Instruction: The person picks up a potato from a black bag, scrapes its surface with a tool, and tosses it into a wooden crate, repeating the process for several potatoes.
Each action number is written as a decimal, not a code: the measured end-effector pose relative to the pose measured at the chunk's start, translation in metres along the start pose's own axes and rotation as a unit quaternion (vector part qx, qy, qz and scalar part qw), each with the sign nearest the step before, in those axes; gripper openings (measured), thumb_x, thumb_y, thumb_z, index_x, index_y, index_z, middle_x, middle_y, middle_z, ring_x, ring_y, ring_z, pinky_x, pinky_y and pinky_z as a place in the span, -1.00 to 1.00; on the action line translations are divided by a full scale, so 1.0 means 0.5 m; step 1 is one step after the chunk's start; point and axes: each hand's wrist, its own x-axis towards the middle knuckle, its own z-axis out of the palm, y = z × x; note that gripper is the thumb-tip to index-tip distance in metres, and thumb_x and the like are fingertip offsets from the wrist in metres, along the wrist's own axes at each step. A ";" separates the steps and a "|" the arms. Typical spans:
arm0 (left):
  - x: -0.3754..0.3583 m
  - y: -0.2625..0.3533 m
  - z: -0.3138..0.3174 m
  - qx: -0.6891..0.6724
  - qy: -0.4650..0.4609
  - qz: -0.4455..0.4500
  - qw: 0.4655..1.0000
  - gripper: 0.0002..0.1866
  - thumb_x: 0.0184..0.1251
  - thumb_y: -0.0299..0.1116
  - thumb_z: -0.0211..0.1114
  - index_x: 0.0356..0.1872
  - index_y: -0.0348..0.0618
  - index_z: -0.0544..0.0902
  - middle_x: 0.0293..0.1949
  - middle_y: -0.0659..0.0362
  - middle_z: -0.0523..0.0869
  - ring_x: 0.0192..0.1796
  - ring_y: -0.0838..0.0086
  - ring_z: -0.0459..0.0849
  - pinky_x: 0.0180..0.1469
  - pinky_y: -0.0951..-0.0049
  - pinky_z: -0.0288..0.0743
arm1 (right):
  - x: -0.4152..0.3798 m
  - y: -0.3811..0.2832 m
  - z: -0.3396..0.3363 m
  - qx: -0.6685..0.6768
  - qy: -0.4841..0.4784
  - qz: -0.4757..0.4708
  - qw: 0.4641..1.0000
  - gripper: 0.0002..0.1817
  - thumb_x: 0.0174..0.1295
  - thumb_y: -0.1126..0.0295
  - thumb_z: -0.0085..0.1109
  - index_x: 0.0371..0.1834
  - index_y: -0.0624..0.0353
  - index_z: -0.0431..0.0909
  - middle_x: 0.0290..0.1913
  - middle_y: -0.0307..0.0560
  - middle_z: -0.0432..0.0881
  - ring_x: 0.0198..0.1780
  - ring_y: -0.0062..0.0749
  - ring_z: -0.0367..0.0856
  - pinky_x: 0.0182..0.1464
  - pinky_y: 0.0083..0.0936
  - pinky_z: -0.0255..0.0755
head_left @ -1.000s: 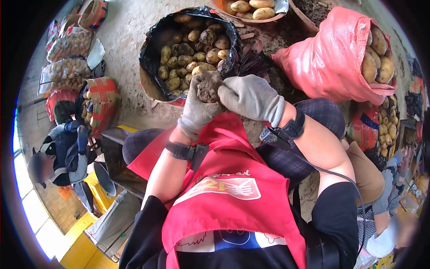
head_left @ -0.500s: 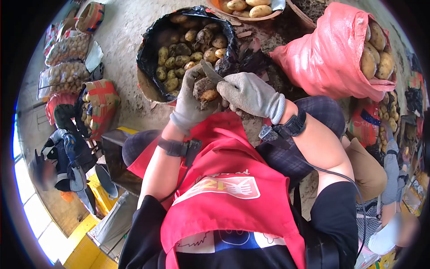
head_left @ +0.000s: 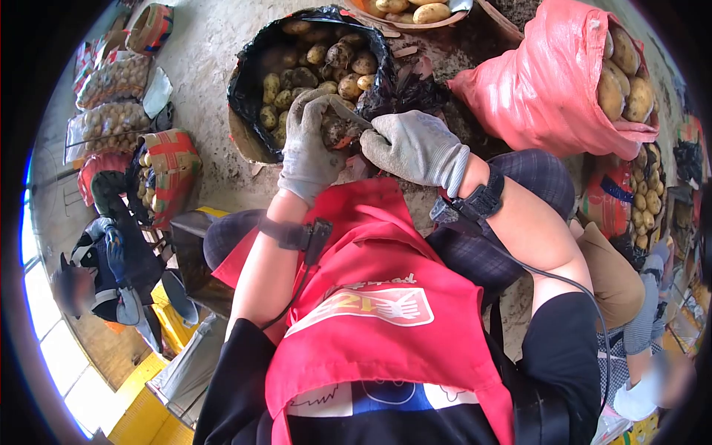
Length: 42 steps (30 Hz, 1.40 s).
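In the head view my left hand (head_left: 308, 144), in a grey work glove, is closed around a dirt-caked potato (head_left: 340, 130). My right hand (head_left: 415, 148), gloved the same way, grips the handle end of a knife (head_left: 348, 113). The blade lies across the top of the potato, its tip near my left fingers. Part of the potato is hidden by the glove and the blade. Just beyond my hands stands a container lined with a black plastic bag (head_left: 241, 81), holding many soil-stained potatoes (head_left: 348, 87).
A pink sack (head_left: 526, 81) of large potatoes leans at the right. A basin (head_left: 415, 26) with cleaner potatoes sits at the top. Bagged potatoes (head_left: 111, 122) and a striped sack (head_left: 174, 174) line the left. One person (head_left: 119, 259) is at left, another (head_left: 645, 326) at right.
My left hand has turned, its fingers now curled over the top of the potato. The knife has tilted flatter and moved down against the potato; my right hand shifted slightly.
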 end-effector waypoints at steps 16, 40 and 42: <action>0.020 0.027 0.008 -0.142 -0.005 -0.054 0.988 0.02 -0.02 -0.60 0.69 0.53 -0.15 0.31 0.31 0.07 0.56 0.34 0.35 0.57 0.46 0.29 0.45 | 0.023 0.023 0.037 0.187 0.112 0.020 0.976 -0.21 0.23 0.01 0.55 0.35 0.38 0.52 0.16 0.20 0.76 0.15 -0.17 0.79 0.19 -0.34 0.63; -0.057 0.058 -0.006 -0.543 -0.050 -0.278 0.791 -0.08 0.08 -0.64 0.56 0.51 -0.10 0.32 0.33 0.14 0.58 0.35 0.36 0.60 0.42 0.26 0.53 | -0.008 -0.002 -0.011 0.012 0.037 -0.082 0.996 -0.60 0.51 0.06 0.12 -0.28 0.17 0.70 -0.43 0.17 0.72 -0.32 0.19 0.75 -0.26 -0.04 0.59; -0.055 0.044 0.016 -0.547 -0.037 -0.265 0.793 -0.07 0.11 -0.66 0.54 0.53 -0.07 0.28 0.31 0.11 0.59 0.31 0.34 0.64 0.33 0.27 0.61 | -0.008 -0.005 -0.005 -0.027 0.046 -0.083 0.995 -0.59 0.48 0.03 0.14 -0.30 0.15 0.71 -0.39 0.22 0.73 -0.28 0.23 0.76 -0.22 0.04 0.61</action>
